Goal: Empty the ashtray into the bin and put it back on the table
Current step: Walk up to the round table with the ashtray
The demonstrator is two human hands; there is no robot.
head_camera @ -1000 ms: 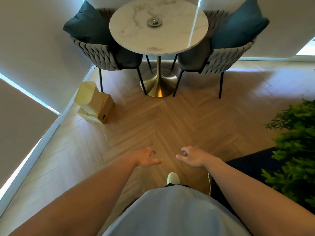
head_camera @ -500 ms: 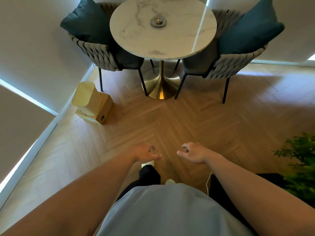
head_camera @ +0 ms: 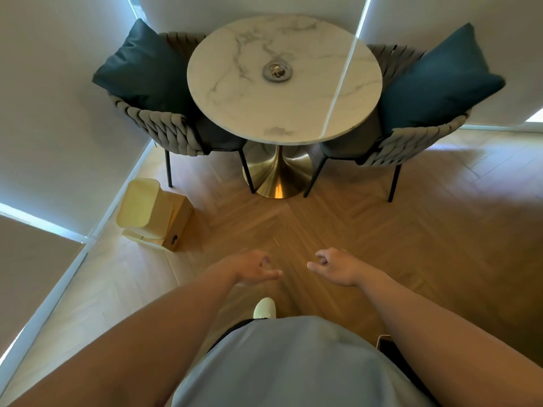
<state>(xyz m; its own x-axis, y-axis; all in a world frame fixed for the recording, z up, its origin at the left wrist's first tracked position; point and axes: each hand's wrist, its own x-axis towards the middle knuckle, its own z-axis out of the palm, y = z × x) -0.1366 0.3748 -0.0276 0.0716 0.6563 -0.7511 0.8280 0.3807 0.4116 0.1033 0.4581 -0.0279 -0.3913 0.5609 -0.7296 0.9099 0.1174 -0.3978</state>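
A small round metal ashtray (head_camera: 277, 71) with some debris in it sits near the middle of the round marble table (head_camera: 293, 113). On the floor to the left, by the wall, stands a pale yellow bin (head_camera: 144, 205) with its lid shut, next to a cardboard box (head_camera: 179, 224). My left hand (head_camera: 249, 267) and my right hand (head_camera: 335, 267) hang over the wooden floor well short of the table. Both are empty, with fingers loosely curled and apart.
Two woven grey chairs with dark teal cushions (head_camera: 141, 66) (head_camera: 440, 80) flank the table. The table stands on a gold pedestal base (head_camera: 277, 177). White walls and blinds close in on the left and behind. My pale shoe (head_camera: 264, 308) shows on the herringbone floor.
I have stepped toward the table, so the table, the chairs and the bin look larger and lower in view. The green plant has left the view on the right. Both hands stay empty.
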